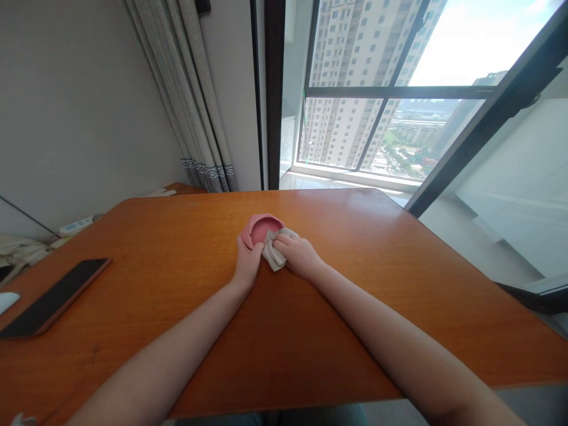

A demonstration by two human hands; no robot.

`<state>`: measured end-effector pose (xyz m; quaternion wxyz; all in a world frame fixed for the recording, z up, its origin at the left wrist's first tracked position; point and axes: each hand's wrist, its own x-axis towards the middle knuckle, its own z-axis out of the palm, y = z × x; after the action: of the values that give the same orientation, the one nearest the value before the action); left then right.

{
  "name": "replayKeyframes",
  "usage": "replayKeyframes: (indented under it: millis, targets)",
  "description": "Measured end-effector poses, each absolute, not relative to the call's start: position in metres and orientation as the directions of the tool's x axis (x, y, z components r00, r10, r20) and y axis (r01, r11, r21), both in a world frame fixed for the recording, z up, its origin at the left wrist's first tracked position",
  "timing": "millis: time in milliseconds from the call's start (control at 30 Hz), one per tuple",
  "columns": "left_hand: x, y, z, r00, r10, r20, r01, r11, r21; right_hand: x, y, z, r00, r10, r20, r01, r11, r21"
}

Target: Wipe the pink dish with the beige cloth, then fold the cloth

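A small pink bowl (261, 222) with an angular outer wall is tilted so that its round hollow faces me, over the middle of the wooden table (186, 248). My left hand (247, 260) grips its left and near side, with the thumb at the near rim. Bunched in my right hand (299, 254) is a pale grey cloth (275, 255), pressed against the bowl's right rim. Part of the cloth hangs down below the fingers. The cloth hides the bowl's lower right side, and the bowl hides some left fingers.
A long dark mat (57, 297) lies at the table's left, beside a white object (7, 300) at the frame edge. Behind the far edge are a grey curtain (190, 106) and a large window (390, 92). A white power strip (78, 225) sits beyond the left edge.
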<state>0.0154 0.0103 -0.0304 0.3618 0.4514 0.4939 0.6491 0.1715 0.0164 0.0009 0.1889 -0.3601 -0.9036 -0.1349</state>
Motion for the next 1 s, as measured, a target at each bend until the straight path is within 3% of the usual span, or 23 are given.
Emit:
replayKeyframes:
  millis: [167,333,467,600,833,1000]
  targets:
    - [0.005,0.009,-0.011,-0.255,0.908,0.332,0.145,-0.303,0.942,0.182,0.023,0.001,-0.703,0.516,0.489,0.659,0.731,0.177]
    - [0.009,0.000,-0.006,-0.295,0.872,0.391,0.069,-0.389,0.919,0.174,0.013,-0.003,-0.651,0.478,0.589,0.683,0.707,0.181]
    - [0.017,-0.007,-0.008,-0.343,0.842,0.416,0.036,-0.431,0.902,0.162,0.005,-0.006,-0.580,0.498,0.645,0.715,0.691,0.109]
    - [0.015,-0.002,-0.010,-0.367,0.859,0.357,0.041,-0.369,0.929,0.161,0.007,-0.003,-0.611,0.565,0.555,0.698,0.715,0.040]
    - [0.007,0.005,-0.010,-0.291,0.872,0.393,0.162,-0.359,0.919,0.184,0.020,0.012,-0.693,0.590,0.414,0.688,0.713,0.137]
    - [0.017,0.001,-0.018,-0.284,0.883,0.375,-0.004,-0.392,0.920,0.170,0.008,0.013,-0.624,0.640,0.448,0.746,0.658,0.100]
